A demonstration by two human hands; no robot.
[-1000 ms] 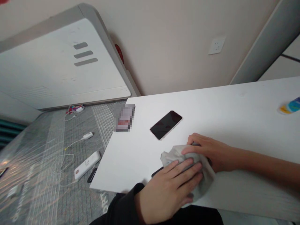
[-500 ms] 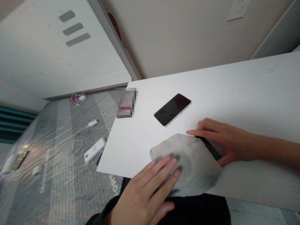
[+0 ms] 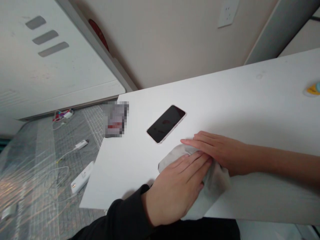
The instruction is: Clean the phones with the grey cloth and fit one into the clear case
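Observation:
A crumpled grey cloth (image 3: 215,190) lies bunched on the white tabletop (image 3: 250,100). My left hand (image 3: 177,188), in a black sleeve, presses palm down on the cloth. My right hand (image 3: 212,151) comes in from the right, its fingers closed over the cloth's upper fold. Whatever lies under the cloth is hidden. A black smartphone (image 3: 166,124) with a pale rim lies face up just beyond my fingertips, and a pixelated, blurred item (image 3: 115,119) sits at the table's left edge.
A small yellow and blue object (image 3: 312,89) lies at the table's far right. Left of the table edge is a plastic-wrapped mattress (image 3: 32,173) with a white power bank (image 3: 82,177) and cables on it. A wall socket (image 3: 227,13) is on the wall behind.
The cloth, spread wide half a second ago, is now bunched between my hands. The black edge beside my right hand is covered. My left hand has moved up onto the cloth.

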